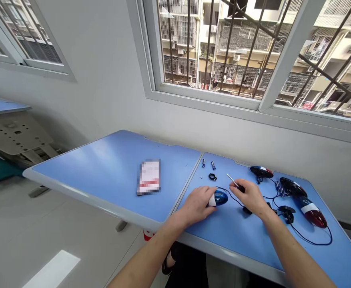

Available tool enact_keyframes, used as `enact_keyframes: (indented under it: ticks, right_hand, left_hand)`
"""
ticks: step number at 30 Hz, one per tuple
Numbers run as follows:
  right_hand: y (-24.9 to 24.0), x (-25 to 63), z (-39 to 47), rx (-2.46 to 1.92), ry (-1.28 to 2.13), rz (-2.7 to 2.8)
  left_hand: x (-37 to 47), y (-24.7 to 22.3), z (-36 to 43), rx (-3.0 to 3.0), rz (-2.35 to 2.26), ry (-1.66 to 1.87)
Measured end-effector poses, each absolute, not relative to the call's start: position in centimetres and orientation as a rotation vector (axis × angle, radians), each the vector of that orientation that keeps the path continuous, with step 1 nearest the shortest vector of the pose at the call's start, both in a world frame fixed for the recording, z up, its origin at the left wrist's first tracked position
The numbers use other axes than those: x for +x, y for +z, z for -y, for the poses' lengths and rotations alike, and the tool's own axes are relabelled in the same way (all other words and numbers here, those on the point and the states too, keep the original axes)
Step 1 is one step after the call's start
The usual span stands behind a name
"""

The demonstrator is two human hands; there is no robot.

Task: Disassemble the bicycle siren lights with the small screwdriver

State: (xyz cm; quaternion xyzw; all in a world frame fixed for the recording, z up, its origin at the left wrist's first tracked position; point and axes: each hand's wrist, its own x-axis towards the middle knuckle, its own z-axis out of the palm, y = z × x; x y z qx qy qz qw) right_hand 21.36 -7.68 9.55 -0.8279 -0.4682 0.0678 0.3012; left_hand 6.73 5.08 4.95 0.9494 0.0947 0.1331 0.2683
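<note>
My left hand (197,205) is closed around a glossy blue-and-white oval device (221,197), pressing it to the blue table. A thin black cable runs from this device to a small black piece (247,210) below my other hand. In my right hand (249,195) is a screwdriver (233,180), its metal shaft pointing up and left, away from the device. Just beyond the hands lie a black ring clamp (212,177), a tiny screw-like bit (201,178) and two small batteries (213,165).
To the right are a red, white and blue oval device (312,212), black-bottomed ones (261,172) (293,187), and black clips (288,216) with looping cables. A pixelated phone-like item (149,177) lies on the left tabletop (103,168). Wall and barred window (217,52) stand behind.
</note>
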Motion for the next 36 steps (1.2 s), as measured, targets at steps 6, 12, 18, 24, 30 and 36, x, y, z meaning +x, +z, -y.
enact_keyframes:
  ticks: [6,12,18,24,30,36]
  right_hand:
    - [7.5,21.4,12.2,-1.982,0.558,1.029]
    - [7.1,20.7,14.5,-1.766,0.836,0.891]
    - [7.2,19.7,15.4,-1.876,0.788,1.045]
    - [7.1,19.5,15.7,-1.936,0.610,1.157]
    - [5.9,19.2,14.9,-1.901,0.537,1.088]
    - [6.5,18.3,14.9,-1.864,0.621,1.060]
  left_hand:
    - [7.3,5.9,-4.4,1.429,-0.345,0.275]
    - [8.5,4.4,-3.4,0.768,-0.368,0.130]
    - [8.6,3.9,-2.7,0.690,-0.358,0.082]
    - [8.6,2.8,-2.5,0.735,-0.316,0.107]
    - [8.7,2.9,-2.1,0.755,-0.282,0.141]
    - [8.5,2.5,-2.3,0.708,-0.217,0.102]
